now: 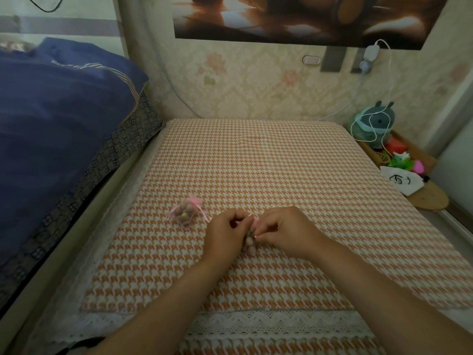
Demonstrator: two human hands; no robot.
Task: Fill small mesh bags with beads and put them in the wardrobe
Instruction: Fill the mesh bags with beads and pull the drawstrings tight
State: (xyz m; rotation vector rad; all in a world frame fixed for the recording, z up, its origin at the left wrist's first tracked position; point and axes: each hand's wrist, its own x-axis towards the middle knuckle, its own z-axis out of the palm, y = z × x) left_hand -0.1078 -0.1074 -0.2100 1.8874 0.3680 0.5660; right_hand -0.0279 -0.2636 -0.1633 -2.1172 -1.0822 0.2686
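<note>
On the houndstooth table [268, 160], left hand [225, 237], right hand [286, 233] pinching mesh bag [249, 243]

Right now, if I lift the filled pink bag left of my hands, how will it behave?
The pink bag probably sags floppily; its mesh looks soft. Packed with round beads, it likely slumps rather than rolls.

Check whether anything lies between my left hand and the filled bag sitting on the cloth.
Nothing visible does. Only houndstooth cloth lies between the left hand and the filled bag. That hand pinches a second bag.
</note>
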